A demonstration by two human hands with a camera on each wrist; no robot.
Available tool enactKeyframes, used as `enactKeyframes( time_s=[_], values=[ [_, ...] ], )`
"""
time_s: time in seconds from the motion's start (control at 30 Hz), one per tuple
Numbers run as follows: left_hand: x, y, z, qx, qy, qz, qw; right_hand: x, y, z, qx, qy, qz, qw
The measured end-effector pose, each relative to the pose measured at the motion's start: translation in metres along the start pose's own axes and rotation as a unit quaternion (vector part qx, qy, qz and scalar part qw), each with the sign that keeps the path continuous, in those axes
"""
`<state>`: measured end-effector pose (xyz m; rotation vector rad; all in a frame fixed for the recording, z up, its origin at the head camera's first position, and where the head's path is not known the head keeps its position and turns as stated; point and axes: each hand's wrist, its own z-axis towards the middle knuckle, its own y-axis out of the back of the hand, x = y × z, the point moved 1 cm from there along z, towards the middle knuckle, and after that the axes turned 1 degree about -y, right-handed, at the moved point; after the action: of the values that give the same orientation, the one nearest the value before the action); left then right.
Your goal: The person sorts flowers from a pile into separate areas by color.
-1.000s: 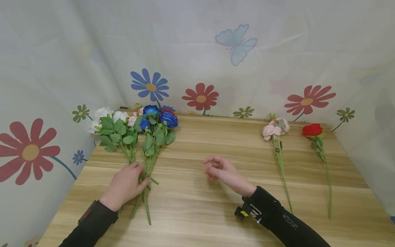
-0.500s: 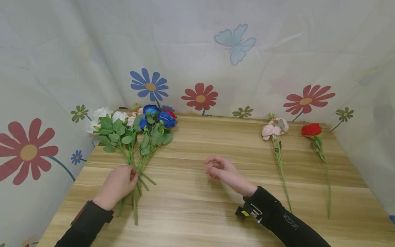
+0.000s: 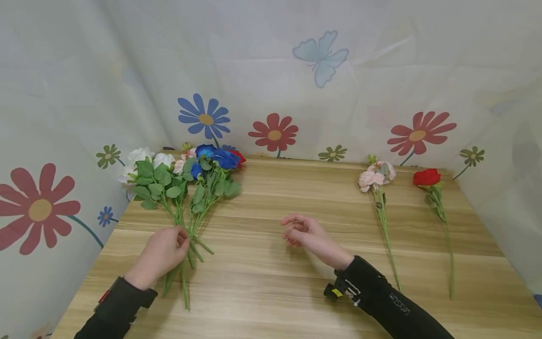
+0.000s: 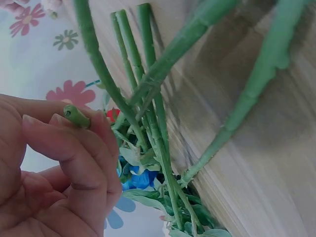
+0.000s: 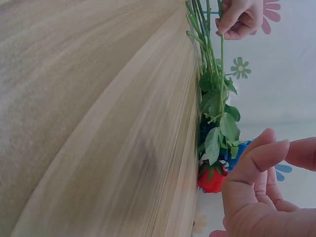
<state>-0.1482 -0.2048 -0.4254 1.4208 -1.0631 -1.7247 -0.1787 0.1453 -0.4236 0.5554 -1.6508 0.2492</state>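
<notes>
In the head view my left hand (image 3: 163, 252) pinches a green stem at the left of the table. The right wrist view shows that stem (image 5: 221, 74) running from the fingertips to leaves and a blue rose (image 3: 225, 159). In the left wrist view the stem's cut end (image 4: 74, 114) pokes out between the fingers. Another blue rose (image 3: 205, 151), a red rose (image 3: 240, 159), white roses (image 3: 139, 155) and pink flowers (image 3: 179, 165) lie in the same bunch, stems crossing. My right hand (image 3: 309, 235) hovers over the middle of the table, fingers loosely bent, holding nothing.
Pink carnation-like flowers (image 3: 371, 180) and a single red rose (image 3: 426, 177) lie at the right, stems toward the front. The wooden table (image 3: 262, 292) is enclosed by a pale curtain (image 3: 254, 56) printed with flowers and a butterfly.
My left hand has drawn back slightly left, and the stem ends have swung left with it. The front blue rose has shifted left and tilted, now blurred. My right hand stays almost still.
</notes>
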Motion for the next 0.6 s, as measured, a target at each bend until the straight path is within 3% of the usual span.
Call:
enactKeyframes(
  time_s=[0.17,0.6],
  values=[
    [-0.0035,0.0028,0.0006,-0.011,-0.005,-0.011,0.9999,-0.0005,0.0,-0.0003,0.001,-0.004,0.005,1.0],
    [-0.0083,0.0038,0.0021,0.012,-0.013,-0.093,0.9955,-0.0021,-0.0001,-0.0016,0.006,0.006,0.011,0.9999]
  ],
)
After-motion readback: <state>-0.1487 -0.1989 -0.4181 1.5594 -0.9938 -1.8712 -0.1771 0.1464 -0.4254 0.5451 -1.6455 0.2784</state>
